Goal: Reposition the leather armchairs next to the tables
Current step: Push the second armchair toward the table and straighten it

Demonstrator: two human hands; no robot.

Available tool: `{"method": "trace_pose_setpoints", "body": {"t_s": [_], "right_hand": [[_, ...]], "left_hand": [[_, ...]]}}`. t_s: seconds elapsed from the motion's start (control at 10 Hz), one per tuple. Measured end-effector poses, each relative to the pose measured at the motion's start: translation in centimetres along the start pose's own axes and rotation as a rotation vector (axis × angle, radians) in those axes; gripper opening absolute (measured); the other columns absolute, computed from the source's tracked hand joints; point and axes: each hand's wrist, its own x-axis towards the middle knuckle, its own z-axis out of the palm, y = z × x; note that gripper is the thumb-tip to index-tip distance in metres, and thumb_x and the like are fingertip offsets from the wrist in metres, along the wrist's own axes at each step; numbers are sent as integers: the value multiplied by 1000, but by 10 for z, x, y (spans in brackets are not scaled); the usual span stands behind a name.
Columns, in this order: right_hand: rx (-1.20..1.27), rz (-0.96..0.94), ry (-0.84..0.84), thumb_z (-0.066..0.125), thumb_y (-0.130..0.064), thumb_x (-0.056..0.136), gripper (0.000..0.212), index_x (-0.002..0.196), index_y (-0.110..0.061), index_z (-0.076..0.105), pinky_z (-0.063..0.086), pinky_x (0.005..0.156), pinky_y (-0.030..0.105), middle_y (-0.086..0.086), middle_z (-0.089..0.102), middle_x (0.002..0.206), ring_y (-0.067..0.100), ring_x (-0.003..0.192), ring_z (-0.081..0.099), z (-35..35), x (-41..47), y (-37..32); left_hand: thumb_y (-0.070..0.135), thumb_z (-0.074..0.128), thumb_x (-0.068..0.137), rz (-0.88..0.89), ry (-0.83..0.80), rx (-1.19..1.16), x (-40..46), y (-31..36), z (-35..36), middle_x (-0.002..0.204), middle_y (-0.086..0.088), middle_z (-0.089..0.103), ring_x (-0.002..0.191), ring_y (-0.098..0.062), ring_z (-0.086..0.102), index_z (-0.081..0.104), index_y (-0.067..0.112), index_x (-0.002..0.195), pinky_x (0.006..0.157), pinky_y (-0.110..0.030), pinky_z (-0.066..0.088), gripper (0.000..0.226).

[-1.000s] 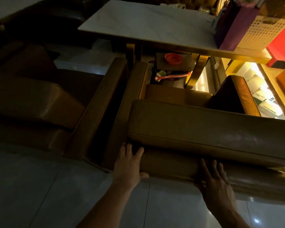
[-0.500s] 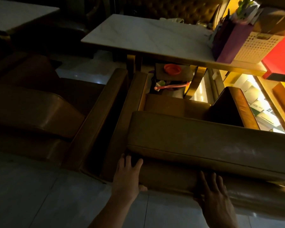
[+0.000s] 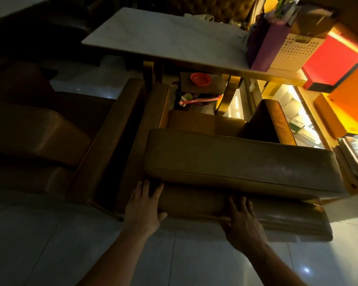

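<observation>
A brown leather armchair (image 3: 236, 162) stands with its back toward me, facing a white marble-topped table (image 3: 165, 40). My left hand (image 3: 143, 205) lies flat, fingers spread, on the lower left of the chair's back. My right hand (image 3: 244, 221) presses flat on the lower back further right. A second brown leather armchair (image 3: 39, 141) stands close on the left, its armrest almost touching the first chair's armrest.
On the table's right end stand a purple bag (image 3: 262, 44) and a white perforated basket (image 3: 291, 52). A red box (image 3: 335, 62) and orange boxes (image 3: 351, 104) crowd the right side. A stool with a red dish (image 3: 201, 78) sits under the table. Pale tiled floor (image 3: 50, 244) lies behind the chairs.
The armchair has slid forward toward the table with both hands still flat on its back. The view has shifted, showing more of the floor and my forearms.
</observation>
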Motion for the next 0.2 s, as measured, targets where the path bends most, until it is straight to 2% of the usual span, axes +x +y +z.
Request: {"method": "trace_pose_setpoints", "body": {"t_s": [0.1,0.2], "right_hand": [[21,-35,23,50,-61,87,80,151,-29,14,41,108,45,10,20,156,32,143,20,-2,-9,0],[42,-73,55,49,-58,89,76,151,-27,18,39,108,41,5,24,156,27,141,26,-14,-22,-7]], "left_hand": [[63,57,87,5,-15,-1,-7,7,-14,161,-8,16,148,-31,12,17,34,153,116,-45,23,83],[63,57,86,49,-5,7,-19,11,-27,151,-4,34,138,-26,32,30,32,148,110,-42,33,75]]}}
